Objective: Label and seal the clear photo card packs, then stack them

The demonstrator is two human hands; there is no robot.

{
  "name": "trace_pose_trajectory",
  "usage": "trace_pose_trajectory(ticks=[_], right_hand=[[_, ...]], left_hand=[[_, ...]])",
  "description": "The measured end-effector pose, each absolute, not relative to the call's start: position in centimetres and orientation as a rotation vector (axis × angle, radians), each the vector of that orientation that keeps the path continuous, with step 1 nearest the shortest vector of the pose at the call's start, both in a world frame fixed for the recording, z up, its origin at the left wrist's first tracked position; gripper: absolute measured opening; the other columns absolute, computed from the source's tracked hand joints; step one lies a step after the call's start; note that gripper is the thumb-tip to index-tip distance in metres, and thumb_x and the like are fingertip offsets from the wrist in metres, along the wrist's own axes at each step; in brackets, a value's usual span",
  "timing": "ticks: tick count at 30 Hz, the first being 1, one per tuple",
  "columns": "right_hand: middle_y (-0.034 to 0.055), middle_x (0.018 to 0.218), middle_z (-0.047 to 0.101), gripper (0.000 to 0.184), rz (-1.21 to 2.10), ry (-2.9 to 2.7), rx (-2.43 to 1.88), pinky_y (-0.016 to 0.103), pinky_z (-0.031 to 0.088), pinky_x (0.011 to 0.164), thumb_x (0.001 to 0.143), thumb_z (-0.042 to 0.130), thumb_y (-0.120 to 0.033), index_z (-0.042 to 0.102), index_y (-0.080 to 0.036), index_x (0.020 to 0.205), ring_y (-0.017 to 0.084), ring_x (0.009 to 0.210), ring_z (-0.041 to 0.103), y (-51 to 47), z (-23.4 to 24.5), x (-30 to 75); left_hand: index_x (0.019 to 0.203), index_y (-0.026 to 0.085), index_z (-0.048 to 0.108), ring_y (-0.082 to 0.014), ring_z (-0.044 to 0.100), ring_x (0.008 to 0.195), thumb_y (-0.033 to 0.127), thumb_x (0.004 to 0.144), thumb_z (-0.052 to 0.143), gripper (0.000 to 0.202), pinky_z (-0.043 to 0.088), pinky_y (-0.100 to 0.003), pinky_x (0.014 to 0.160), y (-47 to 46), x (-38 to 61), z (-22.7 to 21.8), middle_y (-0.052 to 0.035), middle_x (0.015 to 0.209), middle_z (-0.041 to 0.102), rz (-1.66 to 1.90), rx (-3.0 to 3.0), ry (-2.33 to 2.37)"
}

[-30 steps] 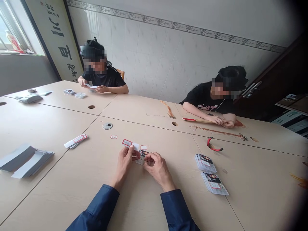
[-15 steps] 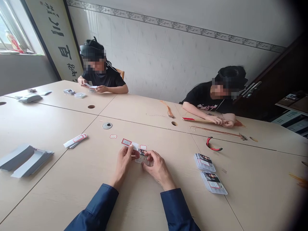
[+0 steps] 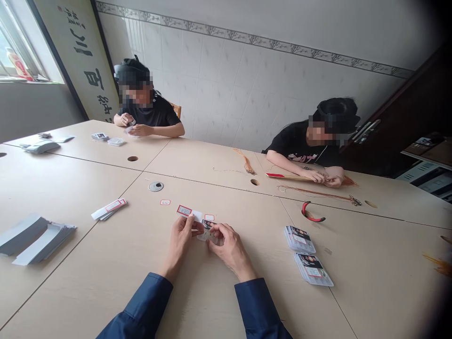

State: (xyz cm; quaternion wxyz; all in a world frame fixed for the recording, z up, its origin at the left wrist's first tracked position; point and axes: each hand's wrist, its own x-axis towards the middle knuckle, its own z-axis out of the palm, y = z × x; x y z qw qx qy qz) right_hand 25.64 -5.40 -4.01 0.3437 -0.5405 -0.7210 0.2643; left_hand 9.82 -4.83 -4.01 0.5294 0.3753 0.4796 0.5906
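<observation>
My left hand [image 3: 181,239] pinches a white paper strip [image 3: 184,210] with a red-bordered label between thumb and fingers. Close beside it, my right hand [image 3: 230,243] grips a small clear plastic pack [image 3: 202,237] with a black printed top; the fingers hide part of it. Left fingertips meet the pack's left edge. Just beyond the pack lies a small red-bordered sticker [image 3: 209,217]. Another such sticker [image 3: 165,202] lies farther left on the table.
Two stacks of similar packs [image 3: 313,270] stand at right, near a curved red-and-black tool [image 3: 312,213]. At left are labelled strips [image 3: 109,209] and piles of white strips [image 3: 45,240]. A round metal disc [image 3: 156,187] lies ahead. Two people [image 3: 151,113] work across the table.
My hands hold nearly the same pose, with the strip and pack barely moved. Across the table at left, the person's hands have come closer together, one raised over what they hold.
</observation>
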Motion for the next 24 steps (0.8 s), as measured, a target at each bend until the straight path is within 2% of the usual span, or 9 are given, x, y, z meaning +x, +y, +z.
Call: trace_pose_trajectory(ticks=[7, 11, 15, 19, 22, 24], right_hand=[[0.0041, 0.089, 0.063, 0.012, 0.698, -1.860, -1.402, 0.028, 0.049, 0.076, 0.072, 0.067, -0.016, 0.065, -0.019, 0.084, 0.018, 0.080, 0.060, -5.4, -4.0, 25.6], [0.0030, 0.083, 0.062, 0.004, 0.715, -1.846, -1.391, 0.026, 0.047, 0.070, 0.076, 0.063, -0.022, 0.062, -0.019, 0.079, 0.016, 0.074, 0.058, -5.5, -4.0, 25.5], [0.0013, 0.077, 0.063, 0.015, 0.737, -1.730, -1.409, 0.024, 0.042, 0.060, 0.085, 0.058, -0.033, 0.058, -0.018, 0.087, 0.013, 0.061, 0.051, -5.6, -3.9, 25.4], [0.0041, 0.078, 0.067, 0.036, 0.836, -1.572, -1.349, 0.023, 0.043, 0.061, 0.092, 0.052, -0.051, 0.063, -0.016, 0.092, 0.015, 0.066, 0.057, -5.8, -3.5, 25.2], [0.0039, 0.072, 0.065, 0.046, 0.836, -1.514, -1.314, 0.023, 0.042, 0.059, 0.096, 0.045, -0.056, 0.064, -0.016, 0.085, 0.015, 0.064, 0.057, -6.1, -2.9, 24.8], [0.0026, 0.069, 0.063, 0.045, 0.867, -1.495, -1.264, 0.023, 0.040, 0.056, 0.095, 0.046, -0.056, 0.063, -0.016, 0.084, 0.014, 0.059, 0.053, -6.3, -2.5, 24.5]], left_hand=[[0.071, 0.014, 0.061, -0.0183, 0.065, 0.066, 0.058, 0.082, 0.059, 0.045, 0.056, -0.031, 0.067, -4.8, 9.8, -3.7, -0.0059, 0.066, 0.066, 1.415, 0.898, 1.147], [0.070, 0.014, 0.062, -0.0185, 0.065, 0.067, 0.058, 0.083, 0.058, 0.046, 0.057, -0.032, 0.068, -4.9, 9.8, -3.7, -0.0065, 0.066, 0.066, 1.410, 0.907, 1.144], [0.073, 0.013, 0.064, -0.0184, 0.065, 0.069, 0.054, 0.085, 0.059, 0.043, 0.059, -0.034, 0.071, -5.1, 9.9, -3.4, -0.0056, 0.068, 0.065, 1.430, 0.939, 1.108], [0.080, 0.014, 0.068, -0.0158, 0.062, 0.069, 0.048, 0.084, 0.063, 0.035, 0.059, -0.033, 0.068, -5.4, 10.2, -3.0, -0.0037, 0.073, 0.064, 1.430, 0.977, 0.992], [0.080, 0.013, 0.069, -0.0153, 0.061, 0.066, 0.046, 0.082, 0.068, 0.032, 0.059, -0.031, 0.064, -5.5, 10.6, -3.0, -0.0042, 0.074, 0.064, 1.361, 0.966, 0.919], [0.080, 0.013, 0.070, -0.0155, 0.061, 0.063, 0.046, 0.082, 0.067, 0.033, 0.058, -0.030, 0.061, -5.6, 10.8, -3.0, -0.0043, 0.072, 0.064, 1.303, 0.984, 0.872]])
